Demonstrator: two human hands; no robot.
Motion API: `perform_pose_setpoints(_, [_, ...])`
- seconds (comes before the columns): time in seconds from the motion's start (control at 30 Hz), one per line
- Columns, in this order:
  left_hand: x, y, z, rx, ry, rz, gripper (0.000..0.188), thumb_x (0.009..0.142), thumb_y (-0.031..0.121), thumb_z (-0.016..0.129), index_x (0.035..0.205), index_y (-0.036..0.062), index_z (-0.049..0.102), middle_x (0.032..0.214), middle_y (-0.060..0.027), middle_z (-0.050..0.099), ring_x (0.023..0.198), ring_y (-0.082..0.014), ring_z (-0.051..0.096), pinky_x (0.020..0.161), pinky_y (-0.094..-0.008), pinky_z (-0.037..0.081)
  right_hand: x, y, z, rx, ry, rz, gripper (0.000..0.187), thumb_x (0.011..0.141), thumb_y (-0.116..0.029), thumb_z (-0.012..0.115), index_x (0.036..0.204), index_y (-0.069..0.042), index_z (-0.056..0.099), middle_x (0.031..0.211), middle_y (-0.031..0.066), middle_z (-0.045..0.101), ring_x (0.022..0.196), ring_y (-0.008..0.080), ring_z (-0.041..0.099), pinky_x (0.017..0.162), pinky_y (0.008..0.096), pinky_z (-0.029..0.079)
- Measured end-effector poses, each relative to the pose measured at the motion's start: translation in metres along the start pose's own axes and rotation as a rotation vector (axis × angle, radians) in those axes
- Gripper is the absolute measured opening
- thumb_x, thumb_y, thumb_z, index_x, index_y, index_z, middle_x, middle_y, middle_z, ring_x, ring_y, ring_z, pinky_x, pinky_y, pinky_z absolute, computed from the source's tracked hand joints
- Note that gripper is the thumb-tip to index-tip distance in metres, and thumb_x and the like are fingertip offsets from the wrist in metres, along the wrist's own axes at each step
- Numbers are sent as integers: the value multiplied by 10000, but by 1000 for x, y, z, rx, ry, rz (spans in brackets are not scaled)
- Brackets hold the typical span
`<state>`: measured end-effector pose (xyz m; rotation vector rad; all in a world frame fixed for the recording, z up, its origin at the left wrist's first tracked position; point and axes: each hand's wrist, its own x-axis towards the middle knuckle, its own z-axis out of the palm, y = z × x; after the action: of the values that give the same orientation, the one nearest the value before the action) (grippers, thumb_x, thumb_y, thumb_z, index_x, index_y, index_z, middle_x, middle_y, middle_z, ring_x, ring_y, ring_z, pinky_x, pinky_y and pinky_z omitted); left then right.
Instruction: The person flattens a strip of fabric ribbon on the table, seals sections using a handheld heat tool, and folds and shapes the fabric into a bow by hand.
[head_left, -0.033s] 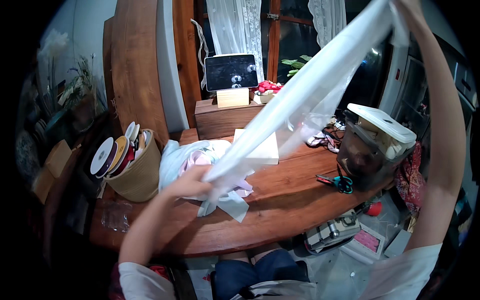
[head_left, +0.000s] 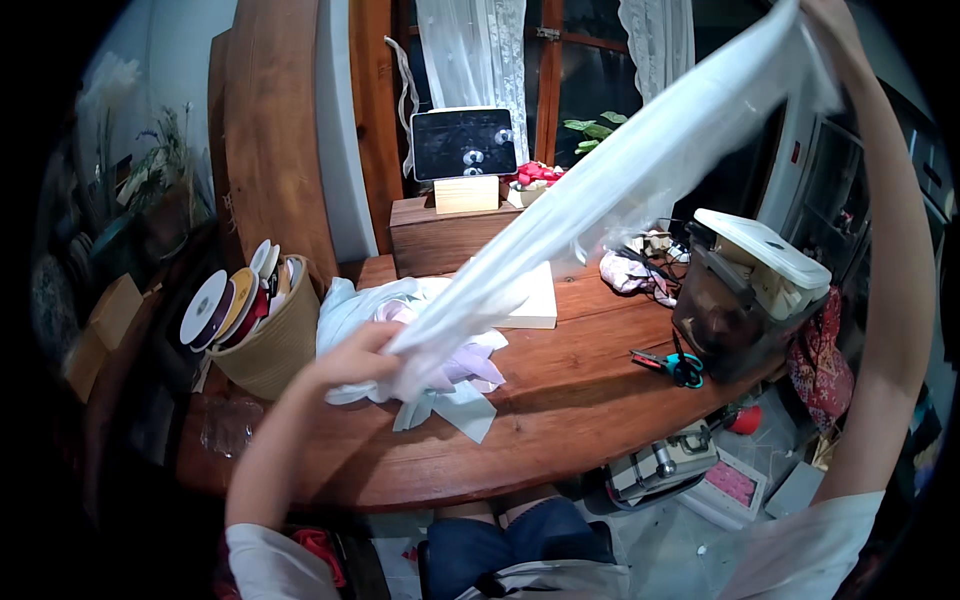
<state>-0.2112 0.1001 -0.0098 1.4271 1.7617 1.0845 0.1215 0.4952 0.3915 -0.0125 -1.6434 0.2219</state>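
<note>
A long, sheer white sheet stretches on a slant from low left to high right; whether it is fabric or thin plastic I cannot tell. My left hand is closed on its lower end, above the table. High at the top right, my right hand grips the upper end, partly cut off by the picture's edge. Beneath the lower end lie pale lilac and white cloth pieces and a bunched pale bag. A white flat box is partly hidden behind the sheet.
At the left stands a woven basket of ribbon spools. Scissors with teal handles lie at the right, near a lidded plastic bin. A tablet rests on a wooden box. Clear wrapping lies front left.
My left hand has moved slightly left and down with the sheet's lower end. My right hand has shifted a little to the right, and the sheet looks drawn narrower.
</note>
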Motion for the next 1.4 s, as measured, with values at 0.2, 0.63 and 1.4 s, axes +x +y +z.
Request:
perform_pose_setpoints(0.2, [-120, 53, -101, 253, 131, -112, 140, 771, 68, 665, 894, 11, 626, 853, -11, 624, 798, -77, 583, 692, -237, 482, -57, 71, -112, -753, -438, 199, 371, 688, -186, 570, 1009, -2, 601, 974, 136, 588, 889, 214, 566, 821, 314, 453])
perform_pose_setpoints(0.63, [-217, -96, -126, 169, 488, -494, 91, 821, 93, 675, 786, 13, 700, 723, 27, 649, 650, -40, 552, 624, -210, 461, -377, 124, -4, -302, -1424, 743, 160, 630, -106, 783, 697, -6, 678, 608, 6, 613, 576, 88, 557, 550, 260, 449])
perform_pose_setpoints(1.4, [-263, -148, -135, -129, 774, -185, 341, 934, 315, 548, 664, 106, 556, 592, 56, 533, 501, -24, 455, 449, -190, 351, -418, 92, -67, 280, -807, 1072, 332, 850, -277, 663, 621, -49, 585, 612, -66, 514, 562, 20, 437, 500, 207, 345])
